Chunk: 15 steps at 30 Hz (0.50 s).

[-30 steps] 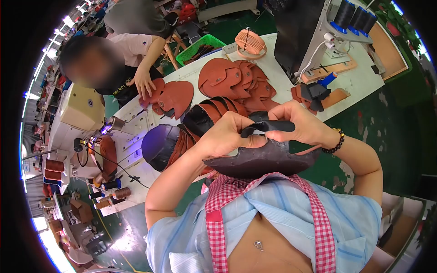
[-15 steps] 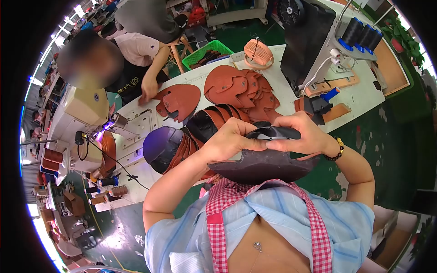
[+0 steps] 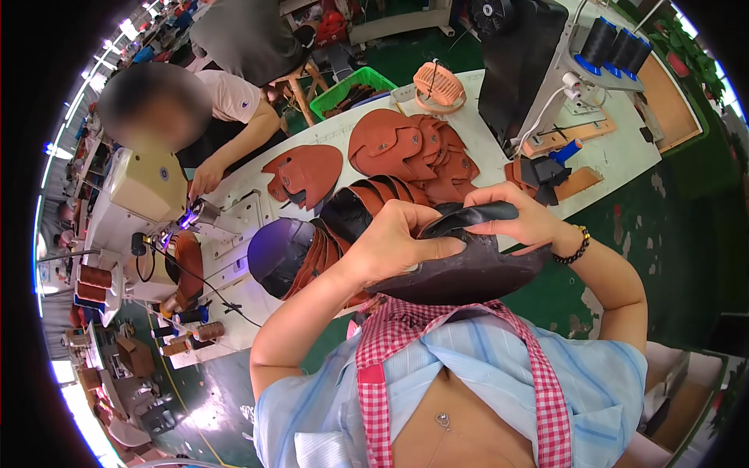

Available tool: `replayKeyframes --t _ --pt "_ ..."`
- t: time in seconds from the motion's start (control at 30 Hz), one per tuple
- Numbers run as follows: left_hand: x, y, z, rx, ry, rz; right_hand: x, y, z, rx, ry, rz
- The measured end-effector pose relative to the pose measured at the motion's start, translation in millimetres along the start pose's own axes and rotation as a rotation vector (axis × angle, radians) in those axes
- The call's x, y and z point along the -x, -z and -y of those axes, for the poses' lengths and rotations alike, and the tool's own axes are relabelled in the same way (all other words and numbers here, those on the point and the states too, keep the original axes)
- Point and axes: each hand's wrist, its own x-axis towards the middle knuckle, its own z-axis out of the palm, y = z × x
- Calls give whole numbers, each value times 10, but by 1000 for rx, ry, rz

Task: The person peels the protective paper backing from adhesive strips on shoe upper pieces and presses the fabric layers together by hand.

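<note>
A dark leather shoe upper (image 3: pixel 476 273) is held up in front of my chest, its curved lower edge toward me. My left hand (image 3: pixel 394 243) grips its left side, with the thumb laid across the near face. My right hand (image 3: pixel 524 218) pinches a folded black flap (image 3: pixel 480 214) at the top right of the upper. Just beyond my left hand, a row of nested reddish-brown uppers with black lining (image 3: pixel 312 257) lies on the table. Flat reddish-brown leather pieces (image 3: pixel 390 144) are piled further back.
A sewing machine (image 3: pixel 148 183) stands at the left, a co-worker's hand (image 3: pixel 207 175) beside it. A black machine (image 3: pixel 519 70) with thread spools (image 3: pixel 601 47) is at the back right. A small orange fan (image 3: pixel 439 86) and a green basket (image 3: pixel 351 90) are behind the leather piles.
My left thumb has slid over the near face of the upper, and my right hand has drawn the black flap up and apart from it. The co-worker's hand has moved toward the sewing machine.
</note>
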Motion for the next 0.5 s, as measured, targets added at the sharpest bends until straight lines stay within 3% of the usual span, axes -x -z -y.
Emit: replayKeyframes --t 0.13,0.2,0.27,0.37,0.43,0.5 --pt "11 -14 -62 -82 10 -12 -152 131 296 -165 -293 268" --pt "3 -35 -90 -103 27 -19 -203 141 312 -218 -270 365" --pt "-24 -33 -46 -91 -9 0 -191 140 188 -178 -76 401" --pt "-118 -23 157 -106 -80 11 -179 118 197 -355 -117 387" --pt "-101 -18 131 -106 -32 20 -139 72 205 -326 -72 363" --pt "-133 -11 207 -94 -124 37 -129 62 188 -365 -73 358"
